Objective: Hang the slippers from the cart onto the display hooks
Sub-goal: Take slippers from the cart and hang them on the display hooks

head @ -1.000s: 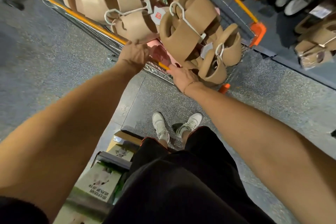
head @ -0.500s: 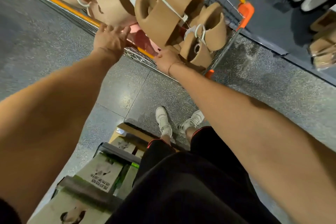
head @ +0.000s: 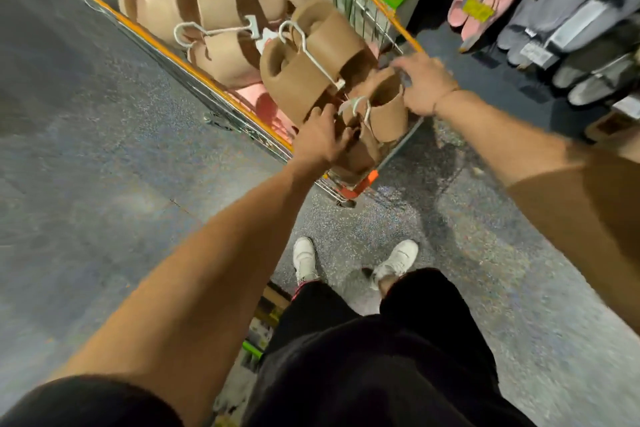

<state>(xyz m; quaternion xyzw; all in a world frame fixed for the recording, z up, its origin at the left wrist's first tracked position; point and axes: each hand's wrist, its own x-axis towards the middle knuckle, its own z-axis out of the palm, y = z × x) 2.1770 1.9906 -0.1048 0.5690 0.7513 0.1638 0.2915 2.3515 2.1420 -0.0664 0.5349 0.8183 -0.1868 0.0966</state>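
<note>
- Slippers [head: 384, 111] of brown felt, a pair clipped on a white hanger [head: 356, 106], lie at the near corner of the wire cart [head: 349, 191], between the two hands.
- Left hand [head: 320, 140] reaches over the cart's orange rim; its fingers curl against the lower slipper of that pair, just below the hanger's hook. Motion blur hides whether they close fully round it.
- Right hand [head: 424, 87] lies on top of the pair's far side, fingers bent over the upper slipper's open mouth; how tight the hold is cannot be told.
- That pair's long axis runs from the left hand's grip up toward the right hand, the openings facing up and away from the person.
- Beyond the left hand's grip, a larger brown pair [head: 311, 69] lies slantwise, its hook pointing away; paler beige pairs [head: 214, 28] lie farther off.
- Past the right hand, pink and grey slippers [head: 540, 10] hang on the display.
</note>
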